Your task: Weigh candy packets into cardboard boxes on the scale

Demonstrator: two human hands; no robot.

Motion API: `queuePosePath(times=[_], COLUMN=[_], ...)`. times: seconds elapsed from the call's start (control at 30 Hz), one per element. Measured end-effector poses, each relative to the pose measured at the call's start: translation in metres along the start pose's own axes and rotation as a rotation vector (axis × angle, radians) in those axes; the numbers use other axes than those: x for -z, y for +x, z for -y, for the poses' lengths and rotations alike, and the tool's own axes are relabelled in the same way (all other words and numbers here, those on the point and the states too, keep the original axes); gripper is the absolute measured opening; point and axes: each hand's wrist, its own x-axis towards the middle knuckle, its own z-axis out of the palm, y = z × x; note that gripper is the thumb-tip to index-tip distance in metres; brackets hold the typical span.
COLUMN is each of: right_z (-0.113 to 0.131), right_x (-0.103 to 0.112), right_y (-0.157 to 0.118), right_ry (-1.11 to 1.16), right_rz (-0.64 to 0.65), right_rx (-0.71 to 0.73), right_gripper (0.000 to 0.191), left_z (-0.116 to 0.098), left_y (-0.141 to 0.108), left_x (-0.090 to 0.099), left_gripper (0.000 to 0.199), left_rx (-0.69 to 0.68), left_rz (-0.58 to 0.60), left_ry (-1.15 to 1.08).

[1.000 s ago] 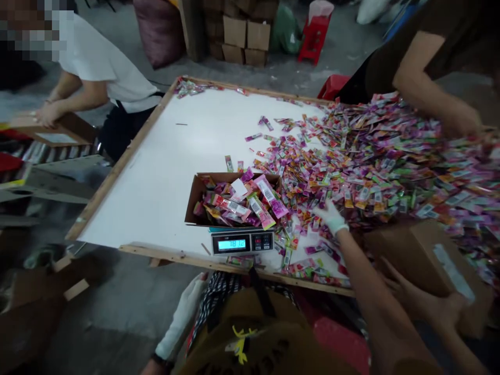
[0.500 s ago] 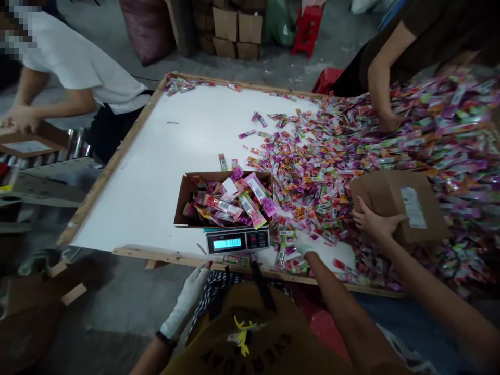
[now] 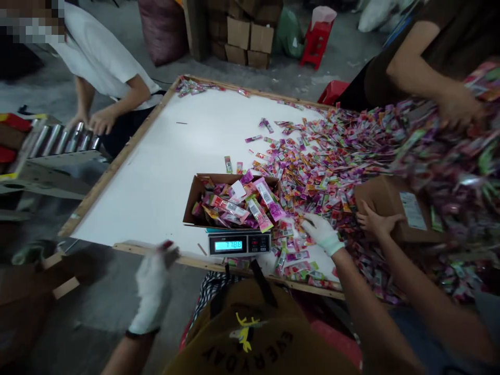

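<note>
My left hand [image 3: 151, 289], in a white glove with bare fingertips, is raised over the table's near edge and smeared by motion; whether anything is in its fingers is unclear. My right hand [image 3: 321, 233], also gloved, stretches its fingers toward loose candy-like packets [image 3: 297, 255] right of the scale. It appears to hold nothing. In front of me an open cardboard box [image 3: 190, 205] is filled with colourful wrapped packets [image 3: 230, 207] and rests on a digital scale [image 3: 239, 244] with a lit blue display. Neither hand touches the box.
A large packet heap [image 3: 332, 151] covers the table's right side. A co-worker's hand [image 3: 377, 219] holds another cardboard box [image 3: 380, 192]; another person's hand [image 3: 463, 109] reaches into the heap. At left, a person stands by a roller conveyor [image 3: 58, 139]. A wooden rim [image 3: 113, 156] borders the white table.
My left hand has moved left and up from the table edge beside my body. My right hand has shifted up and right. The person at left no longer holds a box.
</note>
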Motion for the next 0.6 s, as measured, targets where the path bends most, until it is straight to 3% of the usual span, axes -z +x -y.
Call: queuePosePath(times=[0.03, 0.07, 0.1, 0.2, 0.27, 0.37, 0.43, 0.5, 0.6], right_z=[0.017, 0.034, 0.051, 0.096, 0.114, 0.12, 0.116, 0.107, 0.087], right_x=[-0.002, -0.002, -0.001, 0.002, 0.0, -0.002, 0.001, 0.006, 0.015], right_y=[0.0, -0.001, -0.001, 0.001, 0.003, 0.003, 0.0, -0.006, -0.019], right_ry=[0.049, 0.105, 0.156, 0.164, 0.089, 0.088, 0.151, 0.222, 0.237], right_rz=[0.014, 0.02, 0.019, 0.005, -0.008, -0.024, -0.035, -0.069, -0.183], right_rx=[0.018, 0.037, 0.055, 0.068, 0.051, 0.093, 0.173, 0.195, 0.03], right_gripper=[0.038, 0.041, 0.042, 0.042, 0.041, 0.041, 0.041, 0.045, 0.048], left_z=[-0.028, -0.056, -0.083, -0.144, -0.164, -0.165, -0.156, -0.144, -0.131], left_y=[0.005, 0.009, 0.011, 0.007, 0.003, 0.007, 0.018, 0.031, 0.049], left_x=[0.001, 0.0, -0.005, -0.041, -0.076, -0.123, -0.14, -0.148, -0.154], left_gripper=[0.055, 0.054, 0.055, 0.047, 0.046, 0.048, 0.045, 0.042, 0.044], left_rx=[-0.113, -0.311, -0.483, -0.924, -1.179, -1.444, -1.524, -1.519, -1.44], left_rz=[-0.055, -0.073, -0.021, 0.339, 0.596, 0.827, 0.943, 1.063, 1.187], left_ry=[-0.052, -0.094, -0.103, 0.096, 0.312, 0.555, 0.671, 0.789, 0.911])
